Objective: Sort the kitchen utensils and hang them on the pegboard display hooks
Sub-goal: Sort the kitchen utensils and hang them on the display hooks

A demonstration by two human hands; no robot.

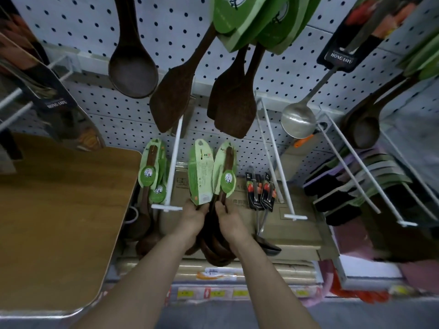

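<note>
Both my hands grip a bundle of dark wooden spoons [215, 245] with green card sleeves [202, 173] in front of the white pegboard [273, 67]. My left hand [194, 216] holds the handles on the left side, just below the sleeve that shows its back. My right hand [229, 218] pinches a handle under the sleeve with the round logo [228, 170]. The spoon bowls hang down between my forearms. A long white hook [174, 162] juts out just left of the bundle and another white hook [273, 148] to its right.
More green-sleeved spoons [154, 172] hang left of the hook. Above hang a wooden ladle [133, 70], wooden spatulas [171, 98] and a steel ladle [298, 121]. Black-carded steel utensils [260, 192] hang at right. A wooden board [61, 205] stands left, cardboard boxes [292, 224] below.
</note>
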